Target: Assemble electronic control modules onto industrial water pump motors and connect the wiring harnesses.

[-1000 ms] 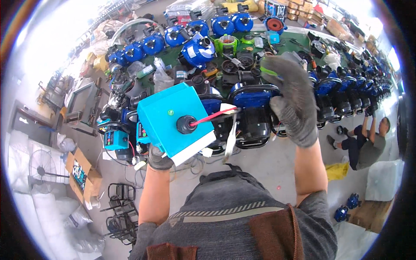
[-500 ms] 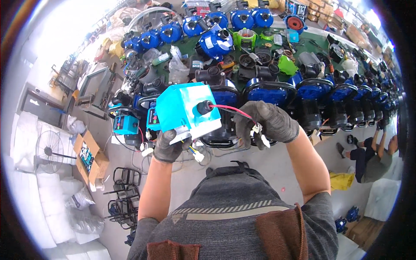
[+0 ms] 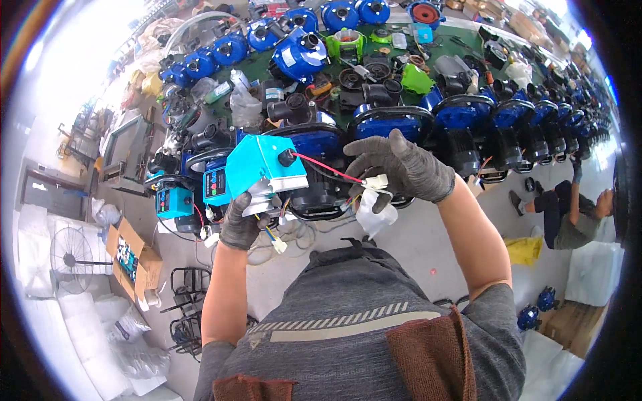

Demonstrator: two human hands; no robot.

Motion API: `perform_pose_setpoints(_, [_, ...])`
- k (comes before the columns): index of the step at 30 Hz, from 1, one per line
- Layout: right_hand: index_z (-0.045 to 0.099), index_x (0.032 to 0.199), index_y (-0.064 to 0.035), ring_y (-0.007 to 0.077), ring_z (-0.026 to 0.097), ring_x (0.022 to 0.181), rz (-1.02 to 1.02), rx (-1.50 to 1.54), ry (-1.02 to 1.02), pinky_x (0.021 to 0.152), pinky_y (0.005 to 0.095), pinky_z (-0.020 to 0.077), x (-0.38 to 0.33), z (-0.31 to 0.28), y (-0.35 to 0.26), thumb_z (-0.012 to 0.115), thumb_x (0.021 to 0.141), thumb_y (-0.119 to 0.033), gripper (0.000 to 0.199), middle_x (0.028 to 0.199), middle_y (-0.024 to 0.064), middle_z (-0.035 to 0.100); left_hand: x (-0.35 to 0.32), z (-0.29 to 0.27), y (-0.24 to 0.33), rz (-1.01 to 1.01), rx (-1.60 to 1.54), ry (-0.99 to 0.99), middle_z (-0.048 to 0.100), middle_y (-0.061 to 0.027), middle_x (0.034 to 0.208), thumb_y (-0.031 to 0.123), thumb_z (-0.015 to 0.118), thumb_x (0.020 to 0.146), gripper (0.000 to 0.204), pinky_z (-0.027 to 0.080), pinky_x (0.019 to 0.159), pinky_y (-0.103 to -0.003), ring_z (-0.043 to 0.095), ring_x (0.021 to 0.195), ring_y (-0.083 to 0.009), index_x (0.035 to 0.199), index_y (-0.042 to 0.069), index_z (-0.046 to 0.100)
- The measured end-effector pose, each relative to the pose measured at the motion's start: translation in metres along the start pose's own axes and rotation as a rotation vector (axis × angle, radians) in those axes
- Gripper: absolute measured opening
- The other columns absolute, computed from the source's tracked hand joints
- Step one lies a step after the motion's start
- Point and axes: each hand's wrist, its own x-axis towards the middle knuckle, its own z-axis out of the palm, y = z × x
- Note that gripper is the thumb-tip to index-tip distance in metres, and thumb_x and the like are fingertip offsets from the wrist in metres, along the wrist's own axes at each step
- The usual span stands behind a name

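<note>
My gloved left hand (image 3: 242, 224) grips a turquoise control box (image 3: 257, 160) by its silvery metal base. A red and black cable (image 3: 324, 165) leaves a black gland on the box's side and ends at a white connector (image 3: 376, 182). Around that connector my gloved right hand (image 3: 408, 168) is open, with thumb and forefinger spread wide; its lower fingers are partly hidden. Just below hangs a small whitish, translucent piece (image 3: 376, 215), perhaps a plastic bag. Another white connector (image 3: 279, 246) on short coloured wires dangles under the box beside my left hand.
Blue pumps with black motors (image 3: 461, 120) line the near bench edge. More blue pump heads (image 3: 297, 53), tools and parts lie on the green bench top (image 3: 461, 57). A fan (image 3: 72, 259) and an open carton (image 3: 144, 267) stand left. Another person (image 3: 568, 214) is at far right.
My view has shifted, so the bench appears lower left. My right hand's fingers have opened out from around the connectors. A whitish translucent piece now shows below them. My left hand still holds the box.
</note>
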Motion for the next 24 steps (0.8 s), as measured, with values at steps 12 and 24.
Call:
perform_pose_setpoints(12, [0.040,0.157,-0.0101,0.0187,0.063,0.117,0.098,-0.525,0.074,0.102,0.0372,0.0505,0.054,-0.043,0.060,0.064,0.102,-0.048,0.071,0.126,0.0112,0.068,0.035,0.009,0.004,0.189,0.627,0.046,0.050,-0.0119,0.145,0.035,0.086,0.079,0.105,0.043,0.113,-0.042,0.053,0.131,-0.0254,0.160,0.010,0.025])
perform_pose_setpoints(24, [0.030,0.156,-0.0053,0.0290,0.057,0.128,-0.031,-0.722,0.219,0.108,0.0434,0.0487,0.108,-0.041,0.081,0.092,0.075,-0.047,0.110,0.141,0.0184,0.056,0.092,-0.020,-0.014,0.160,0.947,-0.234,0.042,-0.0138,0.159,0.032,0.096,0.071,0.132,0.031,0.123,-0.042,0.037,0.147,-0.0249,0.167,0.022,0.006])
